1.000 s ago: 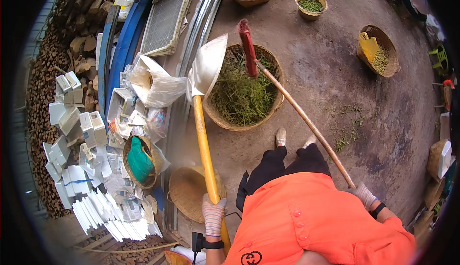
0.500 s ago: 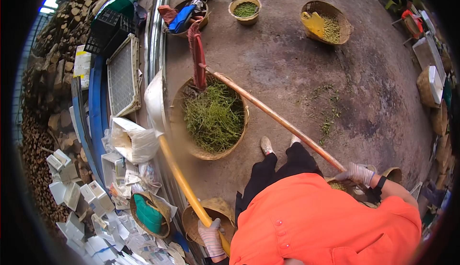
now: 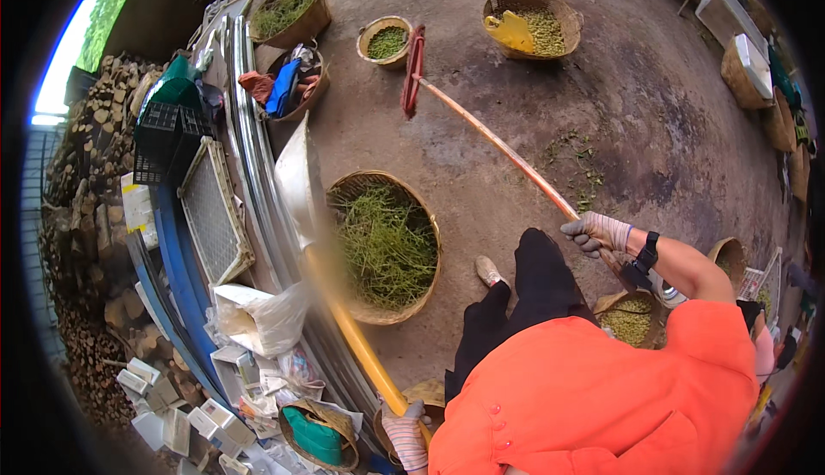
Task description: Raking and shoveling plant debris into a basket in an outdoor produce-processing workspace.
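Note:
My gloved left hand [image 3: 406,432] is wrapped round the yellow handle of a shovel [image 3: 365,350]. Its broad white blade [image 3: 296,181] points away from me, left of a large wicker basket [image 3: 434,260] full of cut green stems [image 3: 387,247]; the lower blade is blurred. In my gloved right hand [image 3: 601,233] is the long wooden handle of a broom [image 3: 490,136]. The broom's narrow red head [image 3: 413,73] is off to the far side, over the concrete floor near a small basket of green pods [image 3: 387,43].
A basket with a yellow scoop [image 3: 533,28] stands far ahead. Loose leaves [image 3: 580,161] lie scattered on the floor. Metal rails [image 3: 258,166], a framed screen [image 3: 215,209], stacked logs [image 3: 94,131] and foam boxes [image 3: 219,423] line the left. A basket of pale green produce [image 3: 632,316] sits by my right side.
The broom head has swung from above the stem basket to the far right, beside the pod basket. My right hand has moved forward and left. The view has shifted, and my legs have stepped.

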{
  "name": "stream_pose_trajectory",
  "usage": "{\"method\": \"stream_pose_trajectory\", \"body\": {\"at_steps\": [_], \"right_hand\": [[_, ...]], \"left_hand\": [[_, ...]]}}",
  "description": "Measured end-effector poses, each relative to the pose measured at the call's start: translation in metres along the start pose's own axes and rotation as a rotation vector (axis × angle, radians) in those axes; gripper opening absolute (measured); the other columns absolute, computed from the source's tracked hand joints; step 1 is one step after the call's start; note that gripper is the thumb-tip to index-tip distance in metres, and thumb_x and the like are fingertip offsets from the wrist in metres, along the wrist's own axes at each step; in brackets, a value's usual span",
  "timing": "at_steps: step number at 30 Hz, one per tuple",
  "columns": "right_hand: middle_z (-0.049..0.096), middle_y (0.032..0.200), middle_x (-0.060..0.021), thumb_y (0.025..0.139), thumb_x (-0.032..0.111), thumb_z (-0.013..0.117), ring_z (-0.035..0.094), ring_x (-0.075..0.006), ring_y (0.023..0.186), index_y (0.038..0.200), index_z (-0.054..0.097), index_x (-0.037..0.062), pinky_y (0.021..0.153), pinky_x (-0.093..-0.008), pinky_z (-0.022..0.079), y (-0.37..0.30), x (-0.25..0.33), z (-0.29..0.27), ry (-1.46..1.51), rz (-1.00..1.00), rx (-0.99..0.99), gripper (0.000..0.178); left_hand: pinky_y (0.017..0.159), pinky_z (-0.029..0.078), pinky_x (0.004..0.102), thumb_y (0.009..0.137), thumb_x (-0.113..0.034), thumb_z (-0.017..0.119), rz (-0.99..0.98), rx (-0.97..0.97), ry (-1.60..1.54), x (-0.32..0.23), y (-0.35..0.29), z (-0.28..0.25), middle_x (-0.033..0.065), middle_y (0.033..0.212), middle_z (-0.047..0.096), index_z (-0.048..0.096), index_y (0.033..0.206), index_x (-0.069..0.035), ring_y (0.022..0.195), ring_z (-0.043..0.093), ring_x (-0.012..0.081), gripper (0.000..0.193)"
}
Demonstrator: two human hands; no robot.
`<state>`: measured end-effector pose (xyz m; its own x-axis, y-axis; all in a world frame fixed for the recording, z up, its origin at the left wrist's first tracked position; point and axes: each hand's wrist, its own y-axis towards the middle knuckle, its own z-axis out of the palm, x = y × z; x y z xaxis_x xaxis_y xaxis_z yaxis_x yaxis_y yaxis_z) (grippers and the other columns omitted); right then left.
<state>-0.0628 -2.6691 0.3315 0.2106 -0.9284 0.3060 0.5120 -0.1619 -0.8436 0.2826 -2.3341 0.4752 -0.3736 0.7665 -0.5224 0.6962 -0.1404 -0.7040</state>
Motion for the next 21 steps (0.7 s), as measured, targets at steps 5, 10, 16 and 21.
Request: {"method": "stream_pose_trajectory", "body": {"at_steps": [5, 10, 16, 21], "right_hand": [[0.041, 0.049, 0.0069, 0.093, 0.023, 0.054, 0.039, -0.0040, 0.034, 0.078, 0.051, 0.0094, 0.031, -0.0213, 0.038, 0.049, 0.021, -0.021, 0.203, 0.078, 0.139, 0.020], [0.047, 0.053, 0.0056, 0.089, 0.033, 0.060, 0.044, -0.0065, 0.038, 0.077, 0.053, 0.0118, 0.034, -0.0260, 0.038, 0.156, 0.100, -0.043, 0.136, -0.076, 0.144, 0.025], [0.066, 0.084, -0.0183, 0.089, 0.032, 0.043, 0.065, -0.0334, 0.077, 0.096, 0.063, 0.0053, 0.063, -0.0442, 0.050, 0.261, 0.151, -0.155, -1.183, -0.240, -0.803, 0.035], [0.064, 0.098, -0.0225, 0.087, 0.048, 0.047, 0.060, -0.0375, 0.096, 0.101, 0.064, 0.0034, 0.082, -0.0439, 0.047, 0.176, 0.092, -0.226, -0.903, 0.055, -0.811, 0.049]], "left_hand": [[0.044, 0.043, 0.0277, 0.072, -0.001, 0.063, 0.028, 0.075, -0.020, -0.049, -0.007, 0.040, 0.0066, 0.067, 0.053, 0.050, 0.096, -0.002, 0.050, 0.051, 0.0162, 0.027], [0.057, 0.046, 0.0270, 0.075, 0.001, 0.061, 0.028, 0.225, -0.039, -0.106, -0.001, 0.107, 0.0028, 0.080, 0.054, 0.053, 0.101, 0.000, 0.066, 0.054, 0.0164, 0.027], [0.050, 0.045, 0.0269, 0.074, -0.004, 0.066, -0.100, 0.275, 0.172, -0.147, 0.047, 0.184, 0.0066, 0.076, 0.055, 0.049, 0.106, 0.001, 0.056, 0.052, 0.0149, 0.037], [0.038, 0.043, 0.0252, 0.070, -0.005, 0.069, -0.101, 0.342, 0.224, -0.156, 0.078, 0.238, 0.0065, 0.066, 0.053, 0.048, 0.099, -0.001, 0.041, 0.050, 0.0154, 0.036]]}}
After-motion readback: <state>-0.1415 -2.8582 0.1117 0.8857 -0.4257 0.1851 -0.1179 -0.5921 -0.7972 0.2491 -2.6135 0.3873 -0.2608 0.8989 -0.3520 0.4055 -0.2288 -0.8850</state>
